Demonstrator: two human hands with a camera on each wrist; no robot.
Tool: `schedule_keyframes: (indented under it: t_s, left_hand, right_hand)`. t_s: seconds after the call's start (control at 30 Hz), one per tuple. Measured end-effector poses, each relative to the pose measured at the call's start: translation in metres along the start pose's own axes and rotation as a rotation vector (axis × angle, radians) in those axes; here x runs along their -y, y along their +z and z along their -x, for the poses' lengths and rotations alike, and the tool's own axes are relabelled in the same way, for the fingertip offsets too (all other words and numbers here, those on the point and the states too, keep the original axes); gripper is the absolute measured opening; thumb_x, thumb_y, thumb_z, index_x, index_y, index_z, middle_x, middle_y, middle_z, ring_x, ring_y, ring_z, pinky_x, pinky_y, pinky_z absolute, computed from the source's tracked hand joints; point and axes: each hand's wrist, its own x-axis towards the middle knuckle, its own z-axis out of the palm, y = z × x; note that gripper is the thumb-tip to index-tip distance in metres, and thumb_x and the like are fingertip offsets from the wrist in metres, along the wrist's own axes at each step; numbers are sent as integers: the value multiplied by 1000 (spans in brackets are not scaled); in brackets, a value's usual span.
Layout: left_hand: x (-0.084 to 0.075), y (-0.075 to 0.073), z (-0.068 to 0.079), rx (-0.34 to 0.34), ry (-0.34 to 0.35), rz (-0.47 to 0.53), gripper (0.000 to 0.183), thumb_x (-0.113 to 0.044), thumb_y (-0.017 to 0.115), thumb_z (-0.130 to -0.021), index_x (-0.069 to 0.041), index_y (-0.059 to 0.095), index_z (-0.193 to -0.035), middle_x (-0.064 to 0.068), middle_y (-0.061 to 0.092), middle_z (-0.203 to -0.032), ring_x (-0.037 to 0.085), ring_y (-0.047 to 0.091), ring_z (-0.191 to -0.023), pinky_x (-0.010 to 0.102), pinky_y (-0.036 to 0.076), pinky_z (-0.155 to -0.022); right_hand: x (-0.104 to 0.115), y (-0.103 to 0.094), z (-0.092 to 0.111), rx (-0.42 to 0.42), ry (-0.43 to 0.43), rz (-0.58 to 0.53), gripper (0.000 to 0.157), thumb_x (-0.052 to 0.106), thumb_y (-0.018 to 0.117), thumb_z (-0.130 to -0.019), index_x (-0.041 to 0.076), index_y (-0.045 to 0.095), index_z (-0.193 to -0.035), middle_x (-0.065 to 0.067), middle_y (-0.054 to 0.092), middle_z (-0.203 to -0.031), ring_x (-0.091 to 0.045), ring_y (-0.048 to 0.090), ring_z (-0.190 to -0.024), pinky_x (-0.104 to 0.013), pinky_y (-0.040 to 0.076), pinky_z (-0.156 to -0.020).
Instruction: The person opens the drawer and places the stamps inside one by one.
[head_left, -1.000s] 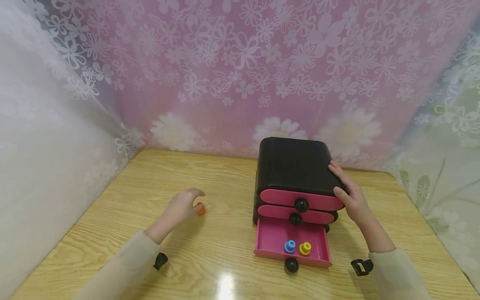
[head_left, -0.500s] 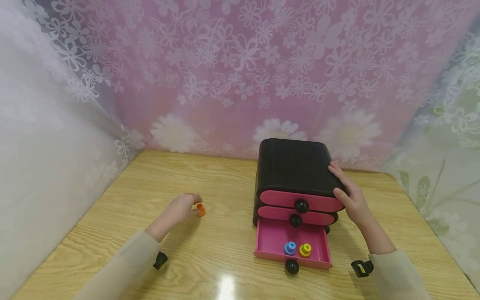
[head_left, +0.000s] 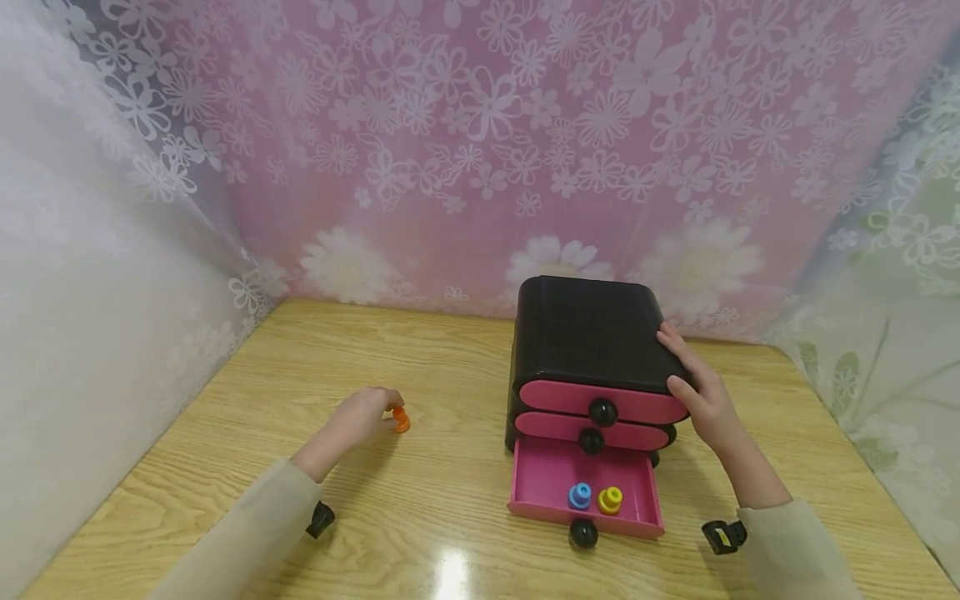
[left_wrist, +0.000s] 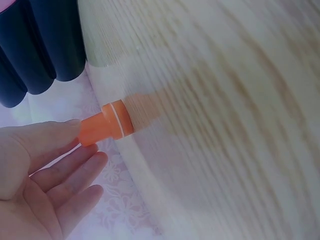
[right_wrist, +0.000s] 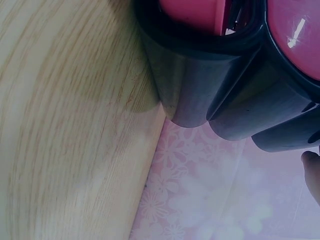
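My left hand (head_left: 360, 418) pinches the narrow end of a small orange stepped peg (left_wrist: 112, 121) between thumb and fingers. The peg's wide base is down at the tabletop, and the other fingers curve loosely below it in the left wrist view. My right hand (head_left: 705, 400) rests along the right edge of a black cabinet (head_left: 600, 329) with pink drawers, thumb near its front corner. Only a fingertip of that hand shows in the right wrist view. The bottom drawer (head_left: 540, 467) is pulled out, holding a blue peg (head_left: 580, 497) and a yellow peg (head_left: 611, 500).
Black round knobs stick out from the drawer fronts, the lowest knob (head_left: 583, 533) standing nearest to me. A wooden table (head_left: 450, 483) carries everything. Behind it hangs a pink flowered curtain (head_left: 450, 167), with pale curtains at both sides.
My left thumb and fingers have closed in from a wider spread onto the orange peg's narrow end. The right hand stays on the cabinet, and the drawer has not moved.
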Motion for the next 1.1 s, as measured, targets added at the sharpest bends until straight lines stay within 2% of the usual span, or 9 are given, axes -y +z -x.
schedule_keyframes:
  t_s: [0.4,0.67,0.8,1.1]
  left_hand:
    - [-1,2,-3,15,5,-56,19,-5,70,-74,-2,64,-92,6,63,-84,20,59,-75,33,48,-64]
    - [-1,5,-6,19,-9,-51,17,-6,68,-76,-3,64,-92,6,63,-85,19,59,-75,33,48,-64]
    - [-1,7,-8,9,-2,-53,17,-7,68,-76,-3,64,-92,6,63,-84,19,59,-74,33,48,-63]
    - [-11,9,-9,-45,40,-38,15,-7,68,-76,-3,65,-90,4,63,-83,16,58,-74,31,48,-64]
  right_hand:
    - [-2,0,0,5,-1,17,47,0,39,-88,-4,30,-134,-18,19,-143,-17,12,-132,-17,15,-100]
    - [-4,0,0,2,3,35,46,-4,37,-88,-9,29,-133,-22,19,-141,-16,12,-132,-15,15,-100]
    - [-3,0,0,0,0,31,45,-3,36,-88,-10,29,-132,-22,18,-141,-15,13,-132,-15,16,-99]
    - [-1,0,0,3,7,30,47,1,39,-89,-3,30,-135,-19,20,-142,-15,12,-132,-16,16,-100]
